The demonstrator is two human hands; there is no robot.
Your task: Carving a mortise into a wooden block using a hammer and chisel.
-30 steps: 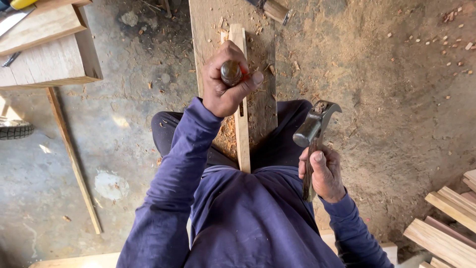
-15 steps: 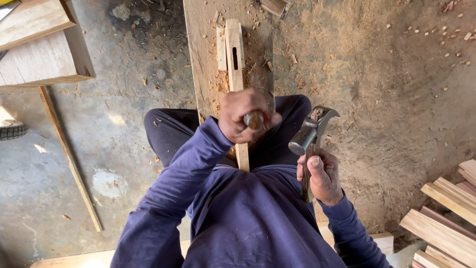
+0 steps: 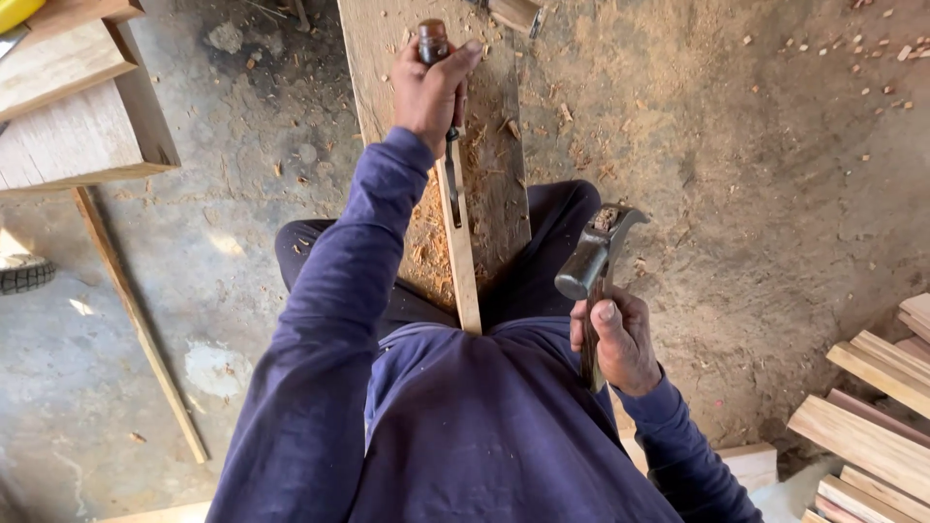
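Our left hand (image 3: pixel 431 92) is closed around the wooden handle of a chisel (image 3: pixel 433 44), fingers wrapped fully, with the handle's round top showing above the fist at 12 o'clock. The chisel's blade runs down from the fist onto a narrow wood strip (image 3: pixel 459 242). This strip lies lengthwise on a wide plank (image 3: pixel 504 174), which serves as the surface and extends from 12 o'clock toward our lap. Wood shavings (image 3: pixel 426 232) lie on the plank just beside the strip, at its 9 o'clock side.

Our right hand (image 3: pixel 620 339) is shut around the handle of a claw hammer (image 3: pixel 593 257), thumb laid along the handle. The hammer head stands raised at 3 o'clock of the strip, apart from the chisel.

Our dark-trousered legs straddle the plank. A thin lath (image 3: pixel 140 320) lies on the concrete floor at 9 o'clock. Boards (image 3: pixel 77 126) sit at 10 o'clock, and stacked timber pieces (image 3: pixel 867 426) lie at 4 o'clock. Wood chips scatter the dirt floor at 2 o'clock.
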